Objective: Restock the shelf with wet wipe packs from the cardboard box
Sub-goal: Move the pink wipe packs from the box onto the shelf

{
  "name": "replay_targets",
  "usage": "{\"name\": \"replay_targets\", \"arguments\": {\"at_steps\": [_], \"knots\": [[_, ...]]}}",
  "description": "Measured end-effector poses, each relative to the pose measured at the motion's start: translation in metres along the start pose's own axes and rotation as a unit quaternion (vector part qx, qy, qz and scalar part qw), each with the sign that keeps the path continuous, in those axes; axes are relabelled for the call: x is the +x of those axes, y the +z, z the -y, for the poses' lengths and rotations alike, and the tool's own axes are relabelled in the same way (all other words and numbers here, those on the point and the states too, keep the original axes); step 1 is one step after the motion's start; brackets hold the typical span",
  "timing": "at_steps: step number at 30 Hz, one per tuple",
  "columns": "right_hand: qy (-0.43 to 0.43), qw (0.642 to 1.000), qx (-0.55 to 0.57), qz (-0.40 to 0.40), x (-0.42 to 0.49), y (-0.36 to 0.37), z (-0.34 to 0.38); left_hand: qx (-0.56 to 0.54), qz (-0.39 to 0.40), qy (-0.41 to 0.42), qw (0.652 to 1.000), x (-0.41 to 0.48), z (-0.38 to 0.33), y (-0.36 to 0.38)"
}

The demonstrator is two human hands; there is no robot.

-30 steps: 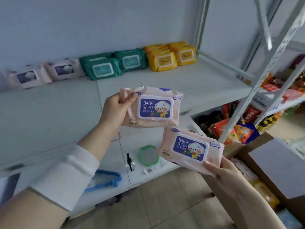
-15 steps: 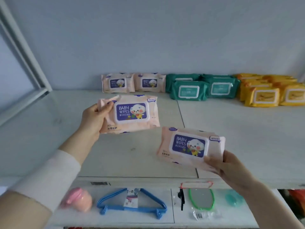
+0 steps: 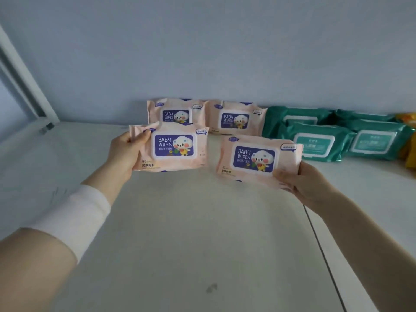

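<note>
My left hand [image 3: 123, 152] grips the left end of a pink baby wipes pack [image 3: 171, 147] with a purple label, held above the white shelf [image 3: 191, 233]. In my right hand [image 3: 301, 181] is a second pink baby wipes pack [image 3: 256, 159], gripped at its lower right corner and tilted slightly. Both packs hover just in front of two more pink packs [image 3: 234, 118] that lean against the back wall. The cardboard box is out of view.
Several teal wipe packs [image 3: 315, 143] lie to the right of the pink ones, and a yellow pack [image 3: 410, 140] shows at the right edge. A white upright post [image 3: 29, 86] stands at the shelf's left. A seam [image 3: 319, 244] splits the shelf board on the right.
Both hands have carried their packs forward and up, closer to the pink packs at the back. The view has moved in over the shelf, and the lower shelf has dropped out of sight.
</note>
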State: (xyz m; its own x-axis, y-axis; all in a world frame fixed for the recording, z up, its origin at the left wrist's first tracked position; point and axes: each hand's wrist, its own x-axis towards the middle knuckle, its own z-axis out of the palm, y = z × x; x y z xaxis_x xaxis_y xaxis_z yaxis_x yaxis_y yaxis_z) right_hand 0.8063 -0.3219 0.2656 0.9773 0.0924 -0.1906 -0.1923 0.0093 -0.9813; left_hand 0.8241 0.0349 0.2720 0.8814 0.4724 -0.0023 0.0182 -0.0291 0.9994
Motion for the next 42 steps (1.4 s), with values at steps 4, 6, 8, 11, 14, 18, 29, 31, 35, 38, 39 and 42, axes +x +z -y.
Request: {"name": "replay_targets", "arguments": {"at_steps": [4,6,8,11,14,18,29,31,35,38,39,42], "knots": [[-0.004,0.997,-0.05,-0.059,0.06,0.014,0.016,-0.01,0.022,-0.006,1.0,0.051,0.012,0.022],[-0.005,0.993,-0.078,-0.085,0.088,0.023,0.021,-0.022,0.025,-0.015,0.999,0.074,0.017,0.029],[-0.01,0.986,-0.119,-0.113,0.111,0.033,0.025,-0.031,0.02,-0.021,0.999,0.095,0.022,0.035],[-0.023,0.957,-0.22,-0.189,0.136,0.045,0.029,-0.015,0.016,-0.015,1.0,0.119,0.027,0.042],[-0.027,0.915,-0.314,-0.25,0.15,0.054,0.033,0.003,0.019,-0.003,1.0,0.134,0.03,0.046],[-0.014,0.903,-0.316,-0.292,0.158,0.059,0.026,0.022,0.017,0.022,0.999,0.139,0.034,0.048],[-0.008,0.888,-0.326,-0.323,0.151,0.086,0.019,0.105,0.005,0.061,0.993,0.142,0.03,0.044],[-0.026,0.88,-0.36,-0.31,0.146,0.094,0.017,0.164,-0.012,0.105,0.981,0.144,0.024,0.043],[-0.068,0.823,-0.498,-0.265,0.129,0.103,0.019,0.385,-0.027,0.206,0.899,0.126,0.002,0.05],[-0.127,0.759,-0.607,-0.199,0.113,0.099,0.03,0.5,0.043,0.359,0.787,0.098,-0.024,0.068],[-0.14,0.74,-0.633,-0.181,0.106,0.094,0.034,0.538,0.079,0.4,0.738,0.086,-0.032,0.077],[-0.125,0.726,-0.662,-0.141,0.075,0.07,0.046,0.627,0.169,0.439,0.622,0.042,-0.057,0.114]]}}
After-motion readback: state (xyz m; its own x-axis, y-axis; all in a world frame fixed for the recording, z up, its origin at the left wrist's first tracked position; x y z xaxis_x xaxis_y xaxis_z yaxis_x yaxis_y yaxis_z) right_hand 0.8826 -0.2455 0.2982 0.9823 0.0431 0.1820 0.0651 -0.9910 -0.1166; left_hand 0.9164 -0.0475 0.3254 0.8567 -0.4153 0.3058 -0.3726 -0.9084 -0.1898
